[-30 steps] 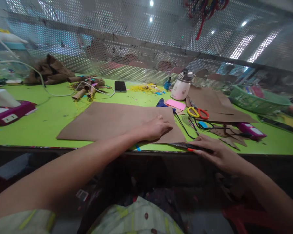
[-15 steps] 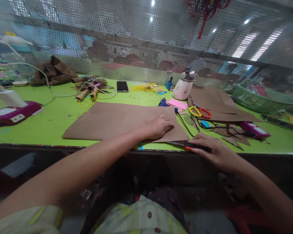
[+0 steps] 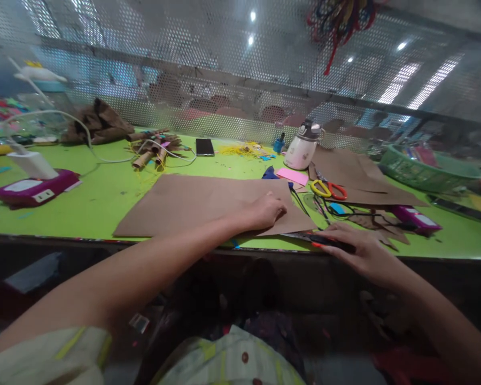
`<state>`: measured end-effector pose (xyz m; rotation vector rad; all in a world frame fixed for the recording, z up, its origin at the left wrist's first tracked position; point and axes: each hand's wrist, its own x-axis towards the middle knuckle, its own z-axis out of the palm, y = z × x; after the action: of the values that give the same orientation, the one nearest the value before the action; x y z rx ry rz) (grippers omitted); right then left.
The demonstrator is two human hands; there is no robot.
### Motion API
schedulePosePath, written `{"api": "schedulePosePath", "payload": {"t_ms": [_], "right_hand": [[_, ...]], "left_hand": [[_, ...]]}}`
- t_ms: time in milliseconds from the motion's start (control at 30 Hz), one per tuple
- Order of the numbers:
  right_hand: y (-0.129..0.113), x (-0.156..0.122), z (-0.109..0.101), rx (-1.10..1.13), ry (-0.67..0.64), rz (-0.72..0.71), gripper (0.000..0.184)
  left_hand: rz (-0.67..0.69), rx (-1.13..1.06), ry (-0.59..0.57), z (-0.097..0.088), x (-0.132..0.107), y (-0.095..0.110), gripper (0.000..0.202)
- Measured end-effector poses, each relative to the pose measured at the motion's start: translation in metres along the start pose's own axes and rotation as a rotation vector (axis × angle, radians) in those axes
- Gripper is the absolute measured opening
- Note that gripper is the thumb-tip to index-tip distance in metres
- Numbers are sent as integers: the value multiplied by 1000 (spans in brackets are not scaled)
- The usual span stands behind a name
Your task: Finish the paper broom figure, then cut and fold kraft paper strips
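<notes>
A brown paper sheet point(image 3: 192, 203), seemingly folded, lies along the front of the green table. My left hand point(image 3: 266, 211) rests on its right part with curled fingers, pressing it down. Close to the table's front edge, my right hand point(image 3: 355, 243) is closed around the black handle of a knife point(image 3: 332, 241). The thin metal blade points left and lies along the paper's lower right edge; its tip is hidden by the paper. Just beyond the right hand are black cords point(image 3: 350, 214) and torn brown paper scraps point(image 3: 380, 222).
Behind the sheet stand a white bottle point(image 3: 300, 149), a phone point(image 3: 204, 147) and a bundle of brown paper rolls point(image 3: 152, 152). Scissors point(image 3: 328, 189), more brown paper point(image 3: 356, 174) and a green basket point(image 3: 428, 171) are at right. A purple power strip point(image 3: 36, 190) sits left.
The view has shifted slightly. My right hand and the knife have slid a little to the right along the paper's edge. My left hand stays on the paper, fingers still curled.
</notes>
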<state>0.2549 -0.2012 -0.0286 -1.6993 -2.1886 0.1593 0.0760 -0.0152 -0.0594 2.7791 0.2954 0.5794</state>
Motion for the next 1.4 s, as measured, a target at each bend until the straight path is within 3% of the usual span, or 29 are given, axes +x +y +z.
{"api": "schedulePosePath", "payload": {"t_ms": [233,367,500,667,1100,1400], "right_hand": [[4,-16,-4,4,-45,33,32],[4,-18,-2,27,-42,32,31],[4,-18,-1,48,-25,37,29],[1,-15,4,52,-17,49,30],[2,-9,10,68,20,30,30],[-12,4,12,42,-5,-10,31]], "left_hand": [[13,99,-22,4,11,21,30],[23,131,30,-17,-15,15,30],[55,207,-91,-42,-51,-3,34],[45,243,-43,-43,-74,-17,35],[31,263,-71,-43,-75,-10,36],[11,276,-78,-45,-76,-8,37]]}}
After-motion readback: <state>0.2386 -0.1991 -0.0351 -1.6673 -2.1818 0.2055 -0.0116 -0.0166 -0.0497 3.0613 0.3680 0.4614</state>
